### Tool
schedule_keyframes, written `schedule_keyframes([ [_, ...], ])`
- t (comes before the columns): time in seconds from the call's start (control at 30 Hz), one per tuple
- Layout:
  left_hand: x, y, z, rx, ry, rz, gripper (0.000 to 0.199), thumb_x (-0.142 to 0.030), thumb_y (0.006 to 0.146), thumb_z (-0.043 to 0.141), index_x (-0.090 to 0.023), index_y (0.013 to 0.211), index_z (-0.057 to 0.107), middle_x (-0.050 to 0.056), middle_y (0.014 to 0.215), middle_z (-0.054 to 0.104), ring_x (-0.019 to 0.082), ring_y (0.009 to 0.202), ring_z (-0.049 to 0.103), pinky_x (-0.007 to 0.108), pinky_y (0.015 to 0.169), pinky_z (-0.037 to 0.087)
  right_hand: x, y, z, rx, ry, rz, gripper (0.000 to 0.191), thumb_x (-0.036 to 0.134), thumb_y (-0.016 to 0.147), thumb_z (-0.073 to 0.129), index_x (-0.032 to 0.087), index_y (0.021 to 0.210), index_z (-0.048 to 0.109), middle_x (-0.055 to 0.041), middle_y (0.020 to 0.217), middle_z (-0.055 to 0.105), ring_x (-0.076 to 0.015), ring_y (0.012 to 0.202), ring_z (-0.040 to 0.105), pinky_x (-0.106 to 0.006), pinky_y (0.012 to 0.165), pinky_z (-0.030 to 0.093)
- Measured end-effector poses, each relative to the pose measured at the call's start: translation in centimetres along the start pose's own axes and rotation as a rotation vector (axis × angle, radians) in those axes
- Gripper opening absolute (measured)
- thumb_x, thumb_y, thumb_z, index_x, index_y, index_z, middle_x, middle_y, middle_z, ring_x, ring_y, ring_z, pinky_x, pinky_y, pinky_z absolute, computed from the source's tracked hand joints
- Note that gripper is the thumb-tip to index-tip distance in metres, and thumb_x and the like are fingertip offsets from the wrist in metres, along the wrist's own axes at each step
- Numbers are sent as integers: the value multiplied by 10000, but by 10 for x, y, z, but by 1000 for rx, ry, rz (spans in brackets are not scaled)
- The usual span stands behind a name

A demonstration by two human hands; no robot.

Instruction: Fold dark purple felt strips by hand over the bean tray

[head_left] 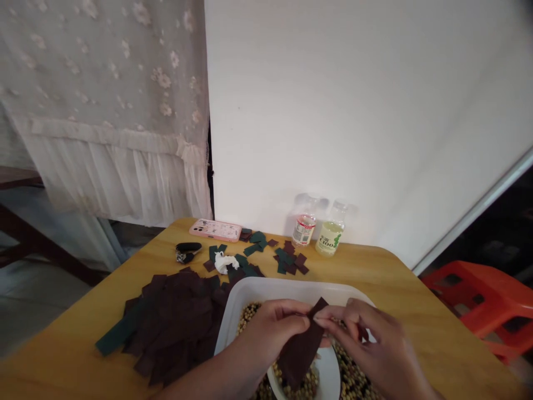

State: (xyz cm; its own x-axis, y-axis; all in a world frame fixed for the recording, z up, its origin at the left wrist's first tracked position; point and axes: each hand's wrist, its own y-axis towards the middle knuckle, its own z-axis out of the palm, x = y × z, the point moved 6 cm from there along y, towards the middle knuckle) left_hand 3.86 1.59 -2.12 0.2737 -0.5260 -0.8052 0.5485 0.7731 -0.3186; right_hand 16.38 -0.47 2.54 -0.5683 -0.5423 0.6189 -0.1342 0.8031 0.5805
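My left hand and my right hand meet above a white plastic tray, their fingertips pinching the top end of a dark brown strip of paper or felt. The strip hangs down over the tray. Soybeans and darker mixed beans fill the tray around a round white dish, partly hidden by my hands. Left of the tray lies a heap of dark brown strips, with a dark green strip at its edge.
Small dark green and brown pieces and a crumpled white tissue lie on the wooden table. Behind stand a pink phone, a black key fob and two plastic bottles. An orange stool stands right.
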Motion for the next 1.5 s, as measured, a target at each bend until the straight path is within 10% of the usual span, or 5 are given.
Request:
schedule_keyframes([
  [0.33, -1, -4, 2, 32, 50, 3, 177, -197, 663, 618, -139, 818, 678, 38, 750, 696, 209, 795, 647, 337, 828, 436, 5, 1, -1, 61, -53, -23, 375, 222, 799, 566, 219, 549, 287, 25, 530, 516, -193, 718, 673, -208, 508, 459],
  [1.5, 0, 0, 3, 42, 150, 11, 243, -149, 753, 522, -139, 962, 646, 32, 807, 702, 172, 814, 643, 279, 782, 465, -1, -2, -14, -80, -60, 100, 359, 236, 732, 649, 229, 600, 316, 60, 540, 465, -194, 785, 670, -188, 455, 452],
])
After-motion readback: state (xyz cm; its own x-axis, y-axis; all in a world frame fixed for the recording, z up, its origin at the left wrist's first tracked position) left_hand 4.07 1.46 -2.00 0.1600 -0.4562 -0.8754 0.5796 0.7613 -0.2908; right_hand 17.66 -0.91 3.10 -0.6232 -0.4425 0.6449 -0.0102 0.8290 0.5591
